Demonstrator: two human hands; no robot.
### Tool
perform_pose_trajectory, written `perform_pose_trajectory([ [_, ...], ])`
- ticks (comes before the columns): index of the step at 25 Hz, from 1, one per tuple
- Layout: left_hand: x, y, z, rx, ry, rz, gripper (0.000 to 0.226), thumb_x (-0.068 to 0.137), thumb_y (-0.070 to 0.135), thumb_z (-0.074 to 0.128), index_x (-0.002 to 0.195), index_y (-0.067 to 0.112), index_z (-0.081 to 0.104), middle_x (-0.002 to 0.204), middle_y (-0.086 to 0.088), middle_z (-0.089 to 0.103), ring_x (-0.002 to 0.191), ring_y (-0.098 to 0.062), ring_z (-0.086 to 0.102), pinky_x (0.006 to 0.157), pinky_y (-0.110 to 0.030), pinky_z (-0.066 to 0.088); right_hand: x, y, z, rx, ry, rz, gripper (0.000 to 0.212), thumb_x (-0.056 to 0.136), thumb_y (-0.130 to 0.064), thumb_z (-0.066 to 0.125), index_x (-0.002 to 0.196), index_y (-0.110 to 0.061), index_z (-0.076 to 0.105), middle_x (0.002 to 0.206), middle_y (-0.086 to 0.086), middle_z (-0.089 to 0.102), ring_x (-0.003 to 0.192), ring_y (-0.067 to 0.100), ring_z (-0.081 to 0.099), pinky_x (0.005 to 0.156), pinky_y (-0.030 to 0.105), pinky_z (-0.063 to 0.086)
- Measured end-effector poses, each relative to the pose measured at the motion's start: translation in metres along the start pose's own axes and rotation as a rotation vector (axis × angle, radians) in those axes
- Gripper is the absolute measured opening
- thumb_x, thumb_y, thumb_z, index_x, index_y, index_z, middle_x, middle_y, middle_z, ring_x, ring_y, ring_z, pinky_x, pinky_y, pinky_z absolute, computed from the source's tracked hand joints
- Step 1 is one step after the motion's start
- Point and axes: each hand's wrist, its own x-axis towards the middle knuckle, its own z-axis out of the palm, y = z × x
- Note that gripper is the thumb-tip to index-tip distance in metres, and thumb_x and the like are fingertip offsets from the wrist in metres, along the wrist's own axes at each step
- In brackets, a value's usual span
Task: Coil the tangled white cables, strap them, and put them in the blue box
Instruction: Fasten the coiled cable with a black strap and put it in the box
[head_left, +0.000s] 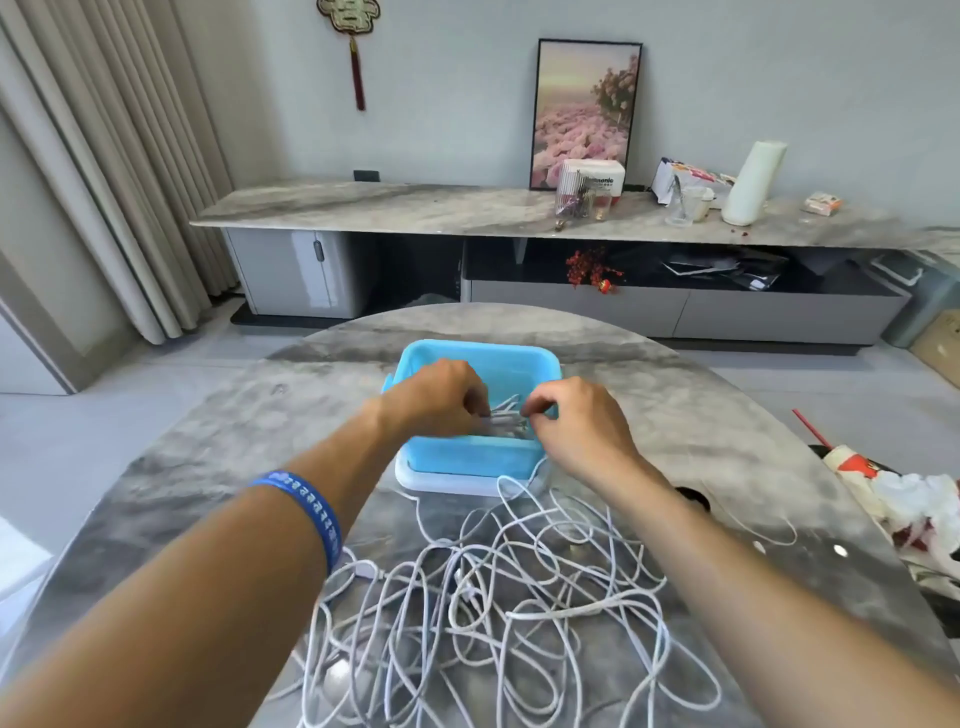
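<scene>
Cables: tangled white cables (509, 597) lie in loose loops on the grey marble table (208, 441), on the near side of the blue box, under and between the two forearms.
Blue box: the blue box (470, 457) stands past the tangle near the table's middle, on a white base (441, 480); one cable loop touches its near right corner.
Box contents: pale strap-like pieces (506, 415) show inside the box; what they are is too blurred to tell.
Left hand: the left hand (436, 397) reaches over the box's left rim, fingers curled down and pinching the pale pieces.
Right hand: the right hand (576, 423) is over the box's right rim, thumb and forefinger pinched together; whether they hold anything I cannot tell.
Wristband: a blue wristband (306, 512) sits on the left forearm.
Background: a long marble sideboard (389, 208) carries a framed flower picture (584, 114).
</scene>
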Motion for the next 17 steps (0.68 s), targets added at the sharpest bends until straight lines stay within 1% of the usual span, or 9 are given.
perform_pose_trajectory([
  [1, -0.002, -0.003, -0.002, -0.012, -0.119, -0.001, 0.015, 0.09, 0.023, 0.063, 0.093, 0.013, 0.074, 0.09, 0.001, 0.071, 0.087, -0.018, 0.06, 0.072, -0.024, 0.043, -0.001, -0.001, 0.003, -0.1, -0.004, -0.098, 0.018, 0.091, -0.02, 0.059, 0.102, -0.024, 0.073, 0.111, -0.003, 0.07, 0.105, 0.025, 0.057, 0.085, 0.034, 0.046],
  [3, -0.001, -0.002, -0.009, 0.067, -0.286, 0.01, 0.028, 0.1, 0.023, 0.048, 0.117, 0.014, 0.067, 0.111, -0.006, 0.067, 0.103, -0.023, 0.058, 0.085, -0.027, 0.043, -0.003, -0.004, 0.008, -0.236, -0.092, -0.25, 0.03, 0.098, -0.039, 0.049, 0.119, -0.024, 0.064, 0.122, -0.005, 0.064, 0.115, 0.026, 0.052, 0.093, 0.04, 0.038],
  [5, -0.003, 0.005, -0.014, 0.137, -0.385, -0.036, 0.038, 0.105, 0.024, 0.028, 0.139, 0.022, 0.046, 0.127, -0.01, 0.055, 0.12, -0.029, 0.05, 0.097, -0.035, 0.036, -0.003, -0.009, 0.011, -0.387, -0.307, -0.268, 0.045, 0.097, -0.056, 0.041, 0.13, -0.029, 0.056, 0.121, -0.004, 0.064, 0.117, 0.024, 0.053, 0.096, 0.044, 0.033],
  [7, -0.006, 0.007, -0.008, 0.151, -0.422, -0.115, 0.04, 0.106, 0.032, 0.019, 0.139, 0.025, 0.041, 0.131, -0.01, 0.049, 0.124, -0.032, 0.044, 0.1, -0.043, 0.035, 0.002, -0.01, 0.015, -0.45, -0.414, -0.217, 0.042, 0.096, -0.052, 0.046, 0.13, -0.029, 0.056, 0.118, 0.0, 0.066, 0.114, 0.025, 0.055, 0.089, 0.041, 0.032],
  [9, -0.012, 0.004, -0.001, 0.108, -0.319, -0.091, 0.044, 0.104, 0.042, 0.021, 0.115, 0.017, 0.056, 0.122, -0.01, 0.053, 0.117, -0.031, 0.045, 0.096, -0.045, 0.038, 0.005, -0.011, 0.017, -0.458, -0.381, -0.198, 0.032, 0.097, -0.041, 0.048, 0.124, -0.029, 0.059, 0.119, 0.001, 0.065, 0.115, 0.026, 0.055, 0.087, 0.041, 0.031],
  [11, -0.023, 0.0, 0.008, -0.082, -0.038, -0.048, 0.052, 0.102, 0.049, 0.032, 0.081, 0.01, 0.06, 0.103, -0.011, 0.058, 0.1, -0.028, 0.053, 0.087, -0.044, 0.043, 0.002, -0.009, 0.016, -0.463, -0.298, -0.238, 0.03, 0.094, -0.039, 0.051, 0.121, -0.029, 0.061, 0.119, -0.003, 0.065, 0.117, 0.024, 0.052, 0.093, 0.043, 0.031],
  [12, -0.03, 0.0, 0.011, -0.13, 0.056, -0.026, 0.053, 0.101, 0.048, 0.037, 0.076, 0.009, 0.062, 0.096, -0.01, 0.059, 0.093, -0.028, 0.055, 0.084, -0.043, 0.044, -0.002, -0.007, 0.014, -0.438, -0.223, -0.279, 0.03, 0.092, -0.04, 0.053, 0.118, -0.028, 0.062, 0.117, -0.005, 0.064, 0.117, 0.023, 0.05, 0.095, 0.043, 0.031],
  [15, -0.055, 0.007, 0.016, -0.114, 0.219, 0.026, 0.034, 0.095, 0.038, 0.049, 0.098, 0.015, 0.074, 0.101, -0.008, 0.063, 0.096, -0.029, 0.058, 0.086, -0.042, 0.046, -0.027, 0.003, -0.004, -0.279, 0.016, -0.364, 0.029, 0.083, -0.038, 0.062, 0.104, -0.02, 0.068, 0.112, -0.004, 0.067, 0.111, 0.028, 0.055, 0.094, 0.044, 0.038],
  [17, -0.075, 0.018, 0.014, -0.092, 0.334, 0.02, 0.034, 0.088, 0.032, 0.051, 0.108, 0.015, 0.072, 0.111, -0.008, 0.064, 0.101, -0.032, 0.057, 0.089, -0.045, 0.046, -0.053, 0.008, -0.021, -0.216, 0.048, -0.339, 0.028, 0.079, -0.036, 0.061, 0.097, -0.017, 0.071, 0.107, -0.001, 0.07, 0.102, 0.032, 0.061, 0.088, 0.044, 0.047],
])
